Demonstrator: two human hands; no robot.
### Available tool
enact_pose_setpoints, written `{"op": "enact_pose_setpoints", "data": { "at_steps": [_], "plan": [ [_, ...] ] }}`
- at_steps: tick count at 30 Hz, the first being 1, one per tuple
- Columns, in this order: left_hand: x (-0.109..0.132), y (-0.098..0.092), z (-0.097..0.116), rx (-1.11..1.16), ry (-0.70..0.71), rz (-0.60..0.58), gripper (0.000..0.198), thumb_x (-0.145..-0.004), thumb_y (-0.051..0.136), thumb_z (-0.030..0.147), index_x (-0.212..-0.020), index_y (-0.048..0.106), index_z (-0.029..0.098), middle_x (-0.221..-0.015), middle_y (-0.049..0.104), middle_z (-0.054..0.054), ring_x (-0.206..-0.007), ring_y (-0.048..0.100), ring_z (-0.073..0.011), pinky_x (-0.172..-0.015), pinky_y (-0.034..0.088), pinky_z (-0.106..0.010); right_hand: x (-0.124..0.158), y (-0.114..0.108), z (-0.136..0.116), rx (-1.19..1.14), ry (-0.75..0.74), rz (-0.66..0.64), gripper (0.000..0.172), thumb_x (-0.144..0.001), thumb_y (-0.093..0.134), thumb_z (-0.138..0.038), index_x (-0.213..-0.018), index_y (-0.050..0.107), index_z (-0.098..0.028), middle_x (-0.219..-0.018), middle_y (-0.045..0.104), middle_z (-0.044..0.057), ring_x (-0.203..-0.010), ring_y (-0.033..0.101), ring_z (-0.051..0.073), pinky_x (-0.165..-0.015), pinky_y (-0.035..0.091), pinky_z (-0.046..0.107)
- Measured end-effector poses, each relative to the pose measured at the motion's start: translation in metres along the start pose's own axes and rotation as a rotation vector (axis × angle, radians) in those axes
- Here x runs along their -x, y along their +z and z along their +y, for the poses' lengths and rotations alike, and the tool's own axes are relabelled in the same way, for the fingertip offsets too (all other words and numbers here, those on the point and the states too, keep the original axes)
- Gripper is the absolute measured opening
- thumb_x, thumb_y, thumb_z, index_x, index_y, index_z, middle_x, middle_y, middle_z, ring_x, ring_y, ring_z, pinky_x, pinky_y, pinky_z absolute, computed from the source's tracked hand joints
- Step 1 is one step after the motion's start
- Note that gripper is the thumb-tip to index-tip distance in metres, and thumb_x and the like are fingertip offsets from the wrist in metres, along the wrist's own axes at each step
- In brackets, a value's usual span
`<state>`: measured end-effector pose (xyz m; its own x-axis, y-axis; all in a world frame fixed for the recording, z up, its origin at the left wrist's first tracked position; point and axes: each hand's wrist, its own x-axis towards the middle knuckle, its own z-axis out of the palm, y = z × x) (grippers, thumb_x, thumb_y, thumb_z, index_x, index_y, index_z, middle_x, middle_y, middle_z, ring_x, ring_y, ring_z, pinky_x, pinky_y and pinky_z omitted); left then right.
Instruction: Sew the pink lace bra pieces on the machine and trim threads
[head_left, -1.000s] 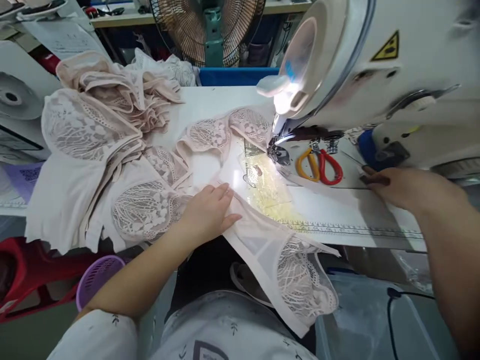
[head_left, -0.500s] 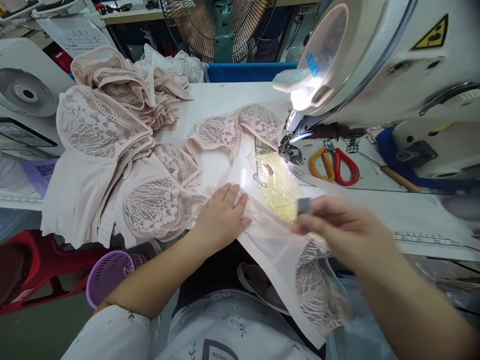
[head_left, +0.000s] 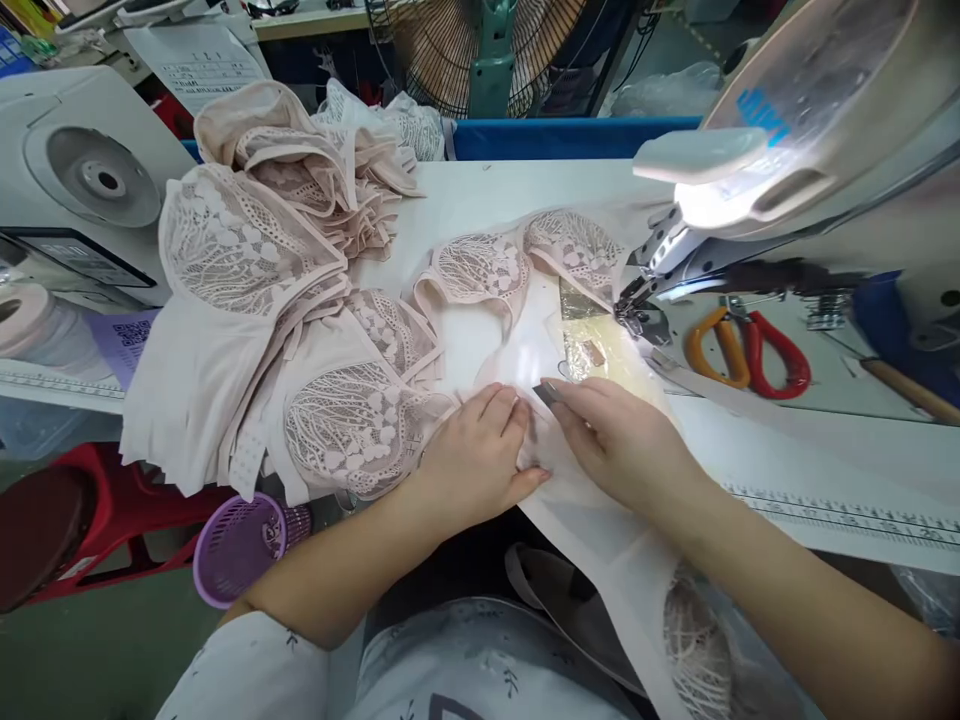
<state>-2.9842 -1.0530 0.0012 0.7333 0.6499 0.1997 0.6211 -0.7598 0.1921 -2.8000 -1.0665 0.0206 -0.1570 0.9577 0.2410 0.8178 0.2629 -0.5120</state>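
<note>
My left hand (head_left: 484, 455) lies with fingers outstretched, pressing the pale pink band of a bra (head_left: 600, 530) onto the table. Just right of its fingertips, my right hand (head_left: 626, 440) pinches a small flat grey piece (head_left: 547, 394), whose kind I cannot make out; its end is close to the band. One lace cup (head_left: 694, 635) of this bra hangs over the table's front edge. Further back, another lace bra (head_left: 484, 270) reaches under the presser foot (head_left: 637, 305) of the sewing machine (head_left: 810, 150).
Stacked lace bras (head_left: 225, 240) cover the left of the table. Scissors with orange and red handles (head_left: 776, 355) lie beside the machine. A yellowish plastic-covered patch (head_left: 611, 350) is near the needle. A purple basket (head_left: 236, 555) and a red stool (head_left: 112, 520) stand below left.
My right hand has moved left with the grey piece, up to my left hand's fingertips. My left hand stays on the band. The view has shifted a little to the left.
</note>
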Motion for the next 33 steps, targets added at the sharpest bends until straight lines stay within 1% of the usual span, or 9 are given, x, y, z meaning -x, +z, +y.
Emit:
{"op": "enact_pose_setpoints", "data": {
  "at_steps": [2, 5, 9, 13, 17, 21, 25, 31, 33],
  "plan": [
    [0.000, 0.001, 0.000, 0.010, -0.004, 0.012, 0.065, -0.090, 0.050, 0.054, -0.129, 0.051, 0.001, -0.135, 0.051, -0.023, -0.130, 0.045, -0.0326, -0.109, 0.040, -0.044, -0.009, 0.010, -0.001, 0.147, -0.025, 0.031, 0.035, -0.090, 0.038, -0.027, -0.103, 0.068, -0.016, -0.074, 0.060, 0.007, -0.059, 0.053, 0.015, -0.049, 0.036, 0.025],
    [0.002, 0.001, -0.001, 0.026, -0.012, 0.033, 0.065, -0.090, 0.050, 0.054, -0.129, 0.051, 0.002, -0.133, 0.052, -0.022, -0.128, 0.046, -0.0328, -0.107, 0.042, -0.044, -0.015, 0.020, 0.000, 0.256, -0.059, 0.052, 0.036, -0.090, 0.038, -0.026, -0.104, 0.070, -0.017, -0.070, 0.057, 0.005, -0.051, 0.045, 0.012, -0.045, 0.028, 0.023],
    [0.003, 0.003, -0.002, 0.046, -0.005, 0.070, 0.063, -0.091, 0.047, 0.054, -0.127, 0.053, 0.002, -0.130, 0.054, -0.021, -0.127, 0.047, -0.0327, -0.107, 0.042, -0.043, -0.015, 0.025, 0.001, 0.309, -0.129, 0.086, 0.038, -0.092, 0.037, -0.026, -0.104, 0.072, -0.019, -0.065, 0.052, 0.002, -0.048, 0.038, 0.010, -0.043, 0.022, 0.021],
    [0.002, 0.005, -0.001, 0.037, -0.014, 0.061, 0.063, -0.092, 0.044, 0.054, -0.130, 0.050, 0.004, -0.133, 0.053, -0.020, -0.130, 0.045, -0.0308, -0.109, 0.041, -0.043, -0.015, 0.028, 0.002, 0.339, -0.184, 0.094, 0.038, -0.093, 0.036, -0.024, -0.103, 0.072, -0.017, -0.063, 0.048, 0.001, -0.048, 0.036, 0.010, -0.043, 0.019, 0.021],
    [0.002, 0.005, -0.002, 0.027, -0.002, 0.067, 0.066, -0.091, 0.047, 0.053, -0.131, 0.049, 0.001, -0.132, 0.054, -0.020, -0.129, 0.045, -0.0311, -0.109, 0.041, -0.042, -0.016, 0.029, 0.002, 0.378, -0.208, 0.106, 0.039, -0.094, 0.035, -0.024, -0.104, 0.072, -0.016, -0.063, 0.045, 0.001, -0.048, 0.033, 0.010, -0.043, 0.017, 0.022],
    [0.001, 0.004, -0.002, 0.026, 0.007, 0.067, 0.063, -0.092, 0.045, 0.052, -0.130, 0.050, 0.002, -0.131, 0.055, -0.020, -0.128, 0.046, -0.0314, -0.108, 0.042, -0.043, -0.018, 0.026, 0.001, 0.404, -0.261, 0.094, 0.039, -0.094, 0.034, -0.024, -0.096, 0.072, -0.013, -0.060, 0.037, -0.001, -0.048, 0.030, 0.010, -0.044, 0.015, 0.021],
    [0.001, 0.004, -0.002, -0.027, 0.021, 0.076, 0.063, -0.092, 0.046, 0.053, -0.128, 0.052, 0.002, -0.130, 0.055, -0.020, -0.125, 0.049, -0.0316, -0.106, 0.043, -0.042, -0.013, 0.018, 0.002, 0.422, -0.311, 0.083, 0.036, -0.091, 0.035, -0.019, -0.088, 0.070, -0.011, -0.059, 0.032, -0.002, -0.047, 0.028, 0.010, -0.044, 0.013, 0.022],
    [-0.001, 0.002, 0.000, -0.104, 0.036, 0.090, 0.061, -0.091, 0.049, 0.052, -0.125, 0.055, 0.002, -0.125, 0.059, -0.020, -0.122, 0.052, -0.0304, -0.104, 0.044, -0.040, 0.002, -0.001, 0.005, 0.467, -0.285, 0.027, 0.032, -0.086, 0.036, -0.014, -0.082, 0.068, -0.013, -0.058, 0.031, -0.003, -0.043, 0.021, 0.008, -0.042, 0.010, 0.022],
    [-0.001, 0.002, 0.000, -0.111, 0.041, 0.094, 0.060, -0.091, 0.049, 0.052, -0.125, 0.055, 0.002, -0.125, 0.059, -0.020, -0.122, 0.052, -0.0305, -0.104, 0.044, -0.040, 0.004, -0.004, 0.006, 0.467, -0.285, 0.032, 0.032, -0.086, 0.037, -0.013, -0.081, 0.069, -0.013, -0.058, 0.031, -0.003, -0.043, 0.020, 0.008, -0.041, 0.010, 0.022]
  ]
}}
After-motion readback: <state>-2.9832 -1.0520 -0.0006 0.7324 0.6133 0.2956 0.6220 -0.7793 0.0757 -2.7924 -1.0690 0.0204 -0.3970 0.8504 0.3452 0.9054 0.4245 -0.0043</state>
